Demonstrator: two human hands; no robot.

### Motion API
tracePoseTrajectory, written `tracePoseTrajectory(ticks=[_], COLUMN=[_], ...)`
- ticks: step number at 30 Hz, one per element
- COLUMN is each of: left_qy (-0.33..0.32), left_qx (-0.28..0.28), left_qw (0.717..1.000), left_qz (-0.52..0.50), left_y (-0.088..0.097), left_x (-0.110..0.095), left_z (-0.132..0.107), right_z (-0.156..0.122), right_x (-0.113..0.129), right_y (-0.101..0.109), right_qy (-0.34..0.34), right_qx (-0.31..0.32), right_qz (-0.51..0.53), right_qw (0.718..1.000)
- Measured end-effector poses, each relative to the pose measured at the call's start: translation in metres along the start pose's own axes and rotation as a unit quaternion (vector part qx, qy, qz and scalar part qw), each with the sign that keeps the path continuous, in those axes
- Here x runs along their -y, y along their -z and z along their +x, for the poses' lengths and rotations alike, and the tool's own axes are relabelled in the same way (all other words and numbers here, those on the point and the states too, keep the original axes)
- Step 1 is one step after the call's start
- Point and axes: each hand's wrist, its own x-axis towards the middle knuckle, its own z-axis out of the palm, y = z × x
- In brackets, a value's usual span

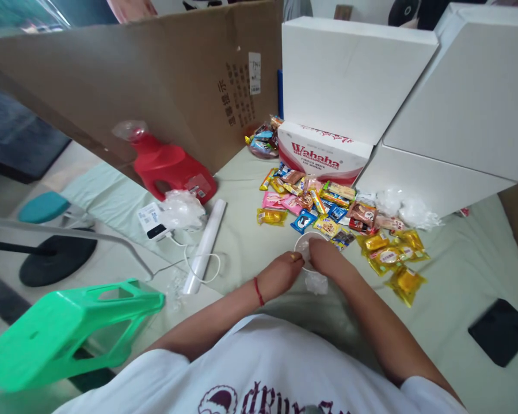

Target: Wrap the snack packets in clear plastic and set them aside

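A round container with a white rim (300, 240) sits on the pale green cloth in front of me; clear plastic shows inside it. My left hand (282, 272) is closed at its left edge, the fingertips against the rim. Into its opening reaches my right hand (328, 256), whose fingertips are hidden inside. A crumpled piece of clear plastic (316, 283) is just below the container. Right behind my hands lies a pile of small wrapped snacks (319, 201), with several yellow packets (392, 254) to the right.
A Wahaha carton (323, 154) and white boxes (354, 75) stand behind the snacks. Left are a red jug (172, 164), a white roll (206, 247), a cable, and a green stool (73, 333). A dark flat object (501, 332) lies at right. Cardboard (155, 86) stands behind.
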Motion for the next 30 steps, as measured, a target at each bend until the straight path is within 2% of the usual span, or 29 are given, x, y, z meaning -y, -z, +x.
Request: tracePoseTrajectory(ticks=[4, 6, 8, 10, 12, 16, 17, 19, 20, 21, 22, 24, 26, 27, 29, 30], left_qy=[0.053, 0.096, 0.148, 0.180, 0.176, 0.140, 0.152, 0.204, 0.237, 0.269, 0.297, 0.337, 0.347, 0.352, 0.361, 0.364], left_qx=[-0.103, -0.148, -0.204, -0.253, -0.261, -0.197, -0.209, -0.300, -0.365, -0.441, -0.514, -0.605, -0.643, -0.649, -0.638, -0.622], left_qw=[0.981, 0.954, 0.911, 0.874, 0.873, 0.919, 0.922, 0.907, 0.885, 0.850, 0.804, 0.718, 0.663, 0.645, 0.637, 0.647], left_qz=[-0.154, -0.243, -0.327, -0.373, -0.373, -0.311, -0.287, -0.215, -0.165, -0.104, -0.037, 0.066, 0.163, 0.195, 0.237, 0.248], left_y=[-0.001, 0.001, 0.004, 0.009, 0.015, 0.031, 0.038, 0.057, 0.070, 0.085, 0.100, 0.130, 0.150, 0.155, 0.157, 0.156], left_x=[0.015, 0.020, 0.023, 0.019, 0.012, 0.002, 0.005, 0.021, 0.032, 0.044, 0.057, 0.079, 0.094, 0.100, 0.108, 0.112], left_z=[-0.015, -0.018, -0.018, -0.017, -0.016, -0.021, -0.025, -0.038, -0.046, -0.056, -0.066, -0.086, -0.100, -0.103, -0.104, -0.103], right_z=[-0.006, -0.017, -0.030, -0.039, -0.044, -0.044, -0.044, -0.048, -0.051, -0.055, -0.059, -0.066, -0.070, -0.071, -0.070, -0.068], right_x=[0.001, -0.005, -0.008, -0.006, 0.005, 0.035, 0.039, 0.040, 0.036, 0.032, 0.026, 0.014, 0.005, 0.002, -0.001, -0.003], right_y=[0.005, 0.009, 0.009, 0.004, -0.005, -0.015, -0.014, -0.009, -0.006, -0.003, -0.001, -0.001, -0.006, -0.010, -0.020, -0.025], right_qy=[0.001, 0.007, -0.012, -0.040, -0.040, 0.029, 0.049, 0.084, 0.093, 0.094, 0.086, 0.058, 0.034, 0.027, 0.022, 0.024], right_qx=[-0.001, -0.056, -0.154, -0.227, -0.234, -0.162, -0.148, -0.145, -0.155, -0.168, -0.180, -0.192, -0.198, -0.202, -0.208, -0.211], right_qz=[0.019, 0.085, 0.187, 0.285, 0.356, 0.432, 0.454, 0.494, 0.504, 0.507, 0.505, 0.500, 0.499, 0.498, 0.496, 0.494], right_qw=[1.000, 0.995, 0.970, 0.930, 0.904, 0.887, 0.877, 0.853, 0.844, 0.840, 0.840, 0.842, 0.843, 0.843, 0.843, 0.843])
